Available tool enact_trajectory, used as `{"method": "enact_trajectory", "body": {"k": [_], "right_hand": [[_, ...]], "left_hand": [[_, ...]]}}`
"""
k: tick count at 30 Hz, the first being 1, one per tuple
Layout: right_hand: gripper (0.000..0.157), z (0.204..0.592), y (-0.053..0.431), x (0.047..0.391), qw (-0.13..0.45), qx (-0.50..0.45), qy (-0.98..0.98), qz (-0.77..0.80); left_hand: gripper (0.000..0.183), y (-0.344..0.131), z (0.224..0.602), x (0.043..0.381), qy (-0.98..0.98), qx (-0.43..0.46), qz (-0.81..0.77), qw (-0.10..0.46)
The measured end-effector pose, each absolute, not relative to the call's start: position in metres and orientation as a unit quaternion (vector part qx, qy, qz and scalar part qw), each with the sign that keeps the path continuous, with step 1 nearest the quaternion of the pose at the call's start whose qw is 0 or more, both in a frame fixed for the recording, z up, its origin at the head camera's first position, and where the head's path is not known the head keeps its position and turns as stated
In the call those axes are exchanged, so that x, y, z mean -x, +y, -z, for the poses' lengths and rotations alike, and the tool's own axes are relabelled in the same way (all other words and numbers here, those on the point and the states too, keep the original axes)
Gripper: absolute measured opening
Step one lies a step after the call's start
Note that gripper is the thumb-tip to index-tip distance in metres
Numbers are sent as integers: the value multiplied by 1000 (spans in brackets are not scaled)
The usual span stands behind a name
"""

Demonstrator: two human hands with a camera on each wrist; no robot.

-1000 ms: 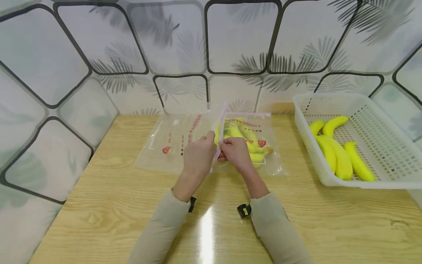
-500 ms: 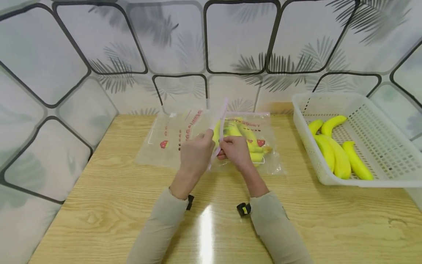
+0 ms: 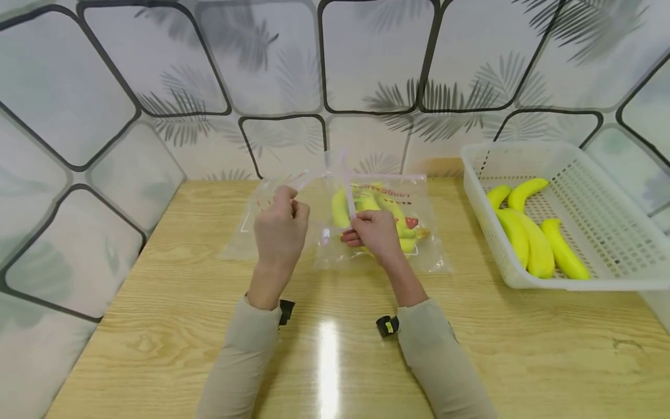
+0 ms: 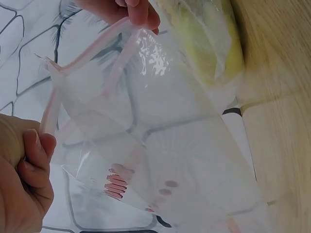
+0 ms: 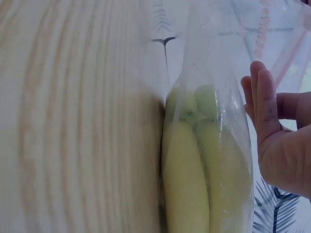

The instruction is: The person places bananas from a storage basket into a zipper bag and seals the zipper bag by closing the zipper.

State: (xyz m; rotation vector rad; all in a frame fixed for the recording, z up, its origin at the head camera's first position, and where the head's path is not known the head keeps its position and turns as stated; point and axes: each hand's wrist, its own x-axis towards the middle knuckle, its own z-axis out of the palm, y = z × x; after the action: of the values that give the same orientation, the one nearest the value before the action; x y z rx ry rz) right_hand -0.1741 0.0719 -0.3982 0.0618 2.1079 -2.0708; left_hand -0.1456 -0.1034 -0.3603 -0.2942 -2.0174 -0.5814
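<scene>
Left hand [image 3: 281, 230] shifted leftward; clear, red-printed bag [image 4: 160, 111] gapes; fingers [image 4: 47, 143] of left and right hand [image 3: 374, 234] clamp pink rim [image 4: 90, 52].

Over a wooden worktop [image 3: 157, 349], the left hand [image 3: 281, 227] and right hand [image 3: 376, 233] hold a pink-edged clear plastic bag [image 3: 324, 186], near a second clear bag [image 3: 429, 203] of yellow bananas [image 3: 340, 210] and a white perforated plastic basket [image 3: 488, 244] holding five more.

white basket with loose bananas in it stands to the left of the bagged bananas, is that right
Not quite: the white basket with loose bananas in it stands to the right of the bagged bananas, as the head view shows.
</scene>
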Motion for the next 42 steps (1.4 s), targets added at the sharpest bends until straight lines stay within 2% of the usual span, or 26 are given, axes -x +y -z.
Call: {"method": "enact_trajectory", "body": {"k": [6, 14, 19, 28, 33, 39, 42], "right_hand": [[31, 394, 79, 178, 88, -28, 705, 703], [32, 399, 97, 175, 104, -29, 719, 686], [35, 397, 103, 172, 113, -14, 726, 678], [36, 386, 112, 172, 78, 8, 749, 658], [37, 389, 113, 171, 76, 0, 751, 656], [36, 390, 117, 175, 64, -18, 742, 667], [35, 391, 120, 178, 68, -16, 742, 666]], "left_hand": [[8, -108, 354, 148, -821, 128, 277, 482], [3, -108, 356, 139, -848, 109, 283, 434], [13, -107, 356, 138, -846, 143, 333, 390], [7, -92, 348, 141, -798, 181, 387, 425], [6, -82, 348, 142, -796, 185, 394, 421], [17, -84, 348, 144, -809, 175, 391, 402], [14, -88, 347, 144, -819, 165, 380, 397]]}}
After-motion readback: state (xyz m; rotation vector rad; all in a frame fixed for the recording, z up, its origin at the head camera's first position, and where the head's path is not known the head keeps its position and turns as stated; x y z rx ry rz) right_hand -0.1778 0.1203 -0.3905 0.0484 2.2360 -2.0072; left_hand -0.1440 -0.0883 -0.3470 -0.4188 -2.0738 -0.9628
